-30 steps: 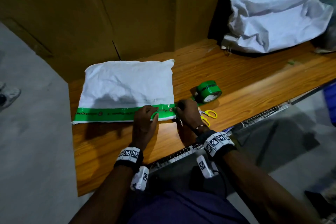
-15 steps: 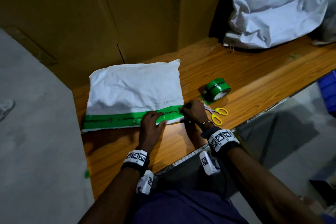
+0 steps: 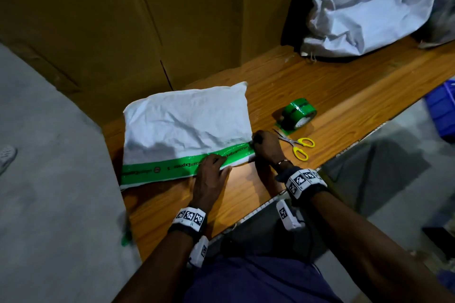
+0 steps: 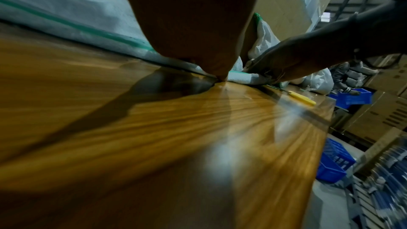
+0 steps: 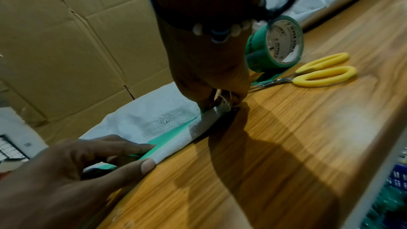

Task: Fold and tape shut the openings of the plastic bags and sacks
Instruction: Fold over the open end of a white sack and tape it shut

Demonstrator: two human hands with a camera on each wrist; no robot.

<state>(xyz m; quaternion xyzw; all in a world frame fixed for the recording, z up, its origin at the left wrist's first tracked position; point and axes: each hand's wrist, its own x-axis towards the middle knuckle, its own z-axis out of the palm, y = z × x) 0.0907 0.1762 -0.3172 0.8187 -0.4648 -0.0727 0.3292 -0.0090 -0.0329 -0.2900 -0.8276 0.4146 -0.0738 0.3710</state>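
Woven white sack [image 3: 187,125] (glossy green tape [image 3: 172,167]): left hand [image 3: 209,177] presses flat, right hand [image 3: 264,146] pinches its corner

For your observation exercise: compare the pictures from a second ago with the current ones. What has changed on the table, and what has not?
Little changed. The left hand slid slightly rightward along the green tape strip, flat and pressing it down. The right hand kept pinching the sack's taped corner. The tape roll, scissors and far sack stayed put; the apparent shift is head movement.
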